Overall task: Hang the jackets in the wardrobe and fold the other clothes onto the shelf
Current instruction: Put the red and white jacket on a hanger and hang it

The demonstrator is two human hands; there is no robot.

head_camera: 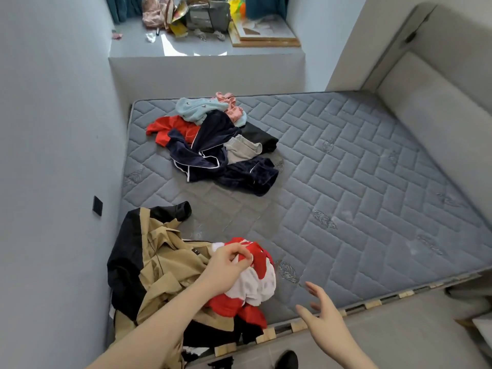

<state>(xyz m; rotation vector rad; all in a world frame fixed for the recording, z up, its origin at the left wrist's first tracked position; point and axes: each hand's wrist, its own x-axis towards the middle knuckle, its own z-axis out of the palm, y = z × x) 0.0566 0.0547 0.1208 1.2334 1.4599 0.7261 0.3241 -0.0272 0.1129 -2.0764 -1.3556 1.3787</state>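
Now, hands: the left hand pinches the red-and-white garment, thumb and fingers curled into the cloth at its top.
Right hand: the right hand hangs over the near edge of the mattress, fingers straight and spread, holding nothing, just right of the garment and apart from it.
Red-and-white garment: bunched at the near left corner of the mattress, partly lying over the tan jacket.
Tan jacket: tan with black panels, crumpled against the left wall, a black sleeve end reaching toward the middle of the mattress; its lower part hangs past the near edge.
Pile: a heap of clothes lies at the far left of the mattress, well apart from the hands; it shows dark navy pieces with white piping, a red piece, a light blue one, a pink one, a grey one and a black one.
Mattress: grey, quilted, bare, with wooden slats showing under its near edge.
Sill: a ledge beyond the bed carries bags, boxes and a framed board.
Floor: a dark shoe shows at the bottom edge.
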